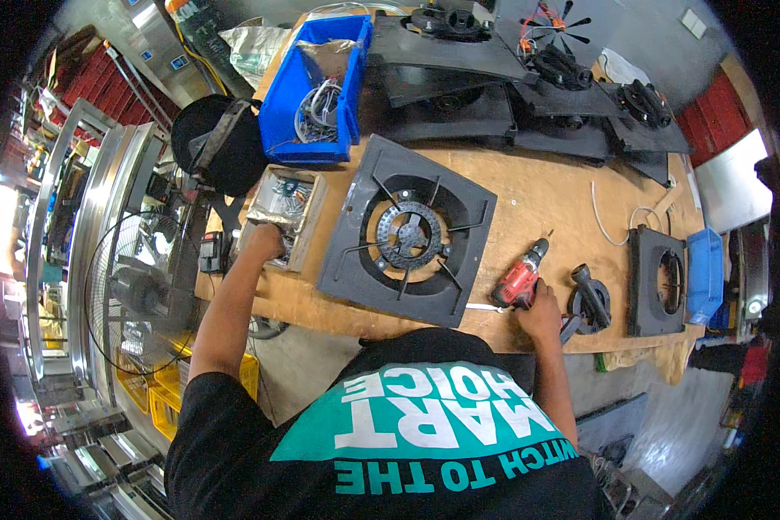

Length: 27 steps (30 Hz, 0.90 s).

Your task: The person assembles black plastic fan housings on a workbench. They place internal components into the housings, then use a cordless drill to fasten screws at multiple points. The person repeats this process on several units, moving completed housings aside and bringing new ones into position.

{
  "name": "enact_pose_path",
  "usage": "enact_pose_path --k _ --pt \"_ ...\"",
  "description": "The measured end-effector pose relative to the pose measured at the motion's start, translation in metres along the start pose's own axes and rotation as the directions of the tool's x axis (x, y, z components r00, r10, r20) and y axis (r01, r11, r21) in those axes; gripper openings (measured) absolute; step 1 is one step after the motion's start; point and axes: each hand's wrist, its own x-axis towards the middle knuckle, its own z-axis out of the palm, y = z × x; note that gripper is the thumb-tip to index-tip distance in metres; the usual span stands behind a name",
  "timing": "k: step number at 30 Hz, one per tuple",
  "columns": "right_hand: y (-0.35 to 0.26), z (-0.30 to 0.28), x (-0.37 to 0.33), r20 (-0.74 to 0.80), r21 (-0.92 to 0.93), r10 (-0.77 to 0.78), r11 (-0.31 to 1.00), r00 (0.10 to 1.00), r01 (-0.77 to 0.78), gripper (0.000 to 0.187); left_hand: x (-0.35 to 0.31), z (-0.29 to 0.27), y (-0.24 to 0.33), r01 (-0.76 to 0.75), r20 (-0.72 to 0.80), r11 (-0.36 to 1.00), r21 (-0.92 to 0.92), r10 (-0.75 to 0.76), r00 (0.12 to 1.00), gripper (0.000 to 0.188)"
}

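My left hand [269, 240] reaches down into a shallow wooden box [316, 208] of small metal screws [290, 196], with its fingers curled and their tips hidden. My right hand [542, 314] is closed around the handle of a red and black cordless drill [517, 279], whose bit points up and away over the table. Between my hands lies a square black gas stove frame [353, 251]. A round burner ring [409, 236] sits in its middle, with thin support rods around it.
A blue bin [277, 130] with wires stands behind the screw box. Several black stove frames [451, 113] are stacked at the back. Right of the drill lie a black burner part [591, 303], another frame [646, 286] and a light blue bin [705, 277]. A battery [211, 252] sits at the left edge.
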Motion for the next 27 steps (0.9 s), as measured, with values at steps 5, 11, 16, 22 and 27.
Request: enact_pose_path --k 5,11,16,22,27 --pt "0.003 0.004 0.0 0.007 0.033 -0.02 0.999 1.0 0.019 0.074 0.013 0.016 -0.008 0.115 -0.036 0.978 -0.173 -0.123 0.992 0.027" --pt "0.006 0.011 0.001 -0.042 0.069 -0.06 0.996 0.997 0.063 0.072 0.008 0.013 -0.001 0.19 -0.073 0.964 -0.186 -0.206 0.976 0.028" --pt "-0.011 -0.021 -0.017 -0.045 0.103 -0.046 0.993 0.998 0.05 0.061 -0.059 -0.069 0.023 0.08 -0.13 0.825 -0.559 -0.183 0.974 0.022" --pt "-0.043 -0.074 -0.052 0.025 0.559 -0.22 0.812 0.975 0.168 0.051 -0.149 -0.046 0.068 0.002 -0.033 0.287 -0.958 -0.118 0.992 0.016" --pt "-0.095 -0.091 -0.048 0.138 0.677 -0.537 0.664 0.832 0.316 0.044 -0.123 0.037 0.136 -0.043 -0.282 0.79 -0.611 -0.167 0.945 0.035"
